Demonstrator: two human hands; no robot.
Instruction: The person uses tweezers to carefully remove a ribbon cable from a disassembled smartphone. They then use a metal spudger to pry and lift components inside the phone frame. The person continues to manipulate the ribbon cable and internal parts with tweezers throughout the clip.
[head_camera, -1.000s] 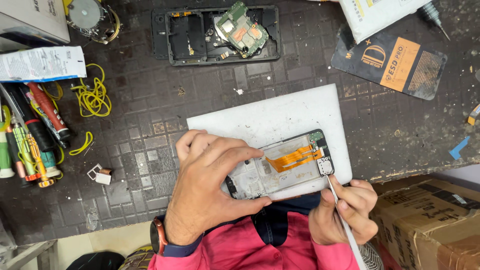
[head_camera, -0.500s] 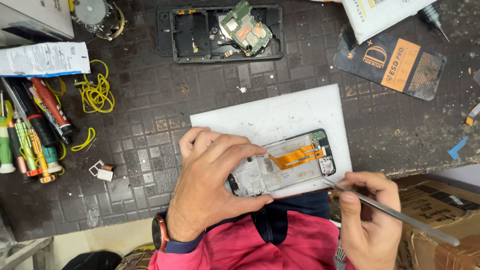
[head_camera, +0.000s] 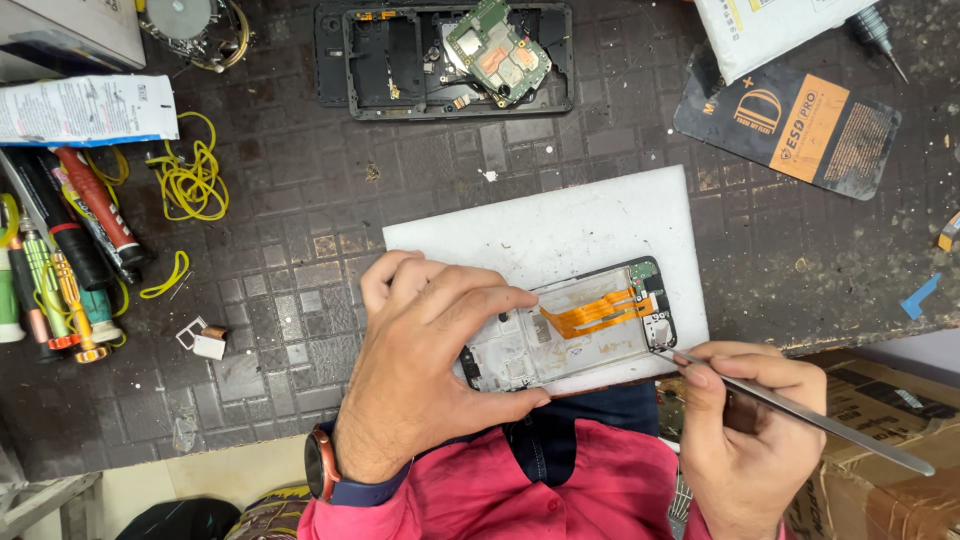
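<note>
Left hand (head_camera: 425, 375) lies palm-down over the left half of the phone frame (head_camera: 590, 325), fingers curled across the top edge, thumb under the near edge, clamping it flat. Frame sits lengthwise on the white pad (head_camera: 560, 225), near the pad's front edge, just at the bench edge; orange flex (head_camera: 598, 312) exposed on its right half, small parts at the right end. Right hand (head_camera: 745, 430) closed in a pinch on metal tweezers (head_camera: 800, 412), tip touching the frame's lower right corner, shaft running out to the right over the cardboard box (head_camera: 880, 400). Watch (head_camera: 322, 462) on left wrist. Further back on the dark mat (head_camera: 300, 220): black housing (head_camera: 445, 60) with a green board (head_camera: 495, 45) lying tilted in it. Left side: screwdrivers (head_camera: 60, 255), yellow wire (head_camera: 190, 180), white tube (head_camera: 85, 108). SIM tray (head_camera: 203, 340) left of the left hand, apart from it. Black and orange packet (head_camera: 790, 125) at upper right, well apart from the frame
</note>
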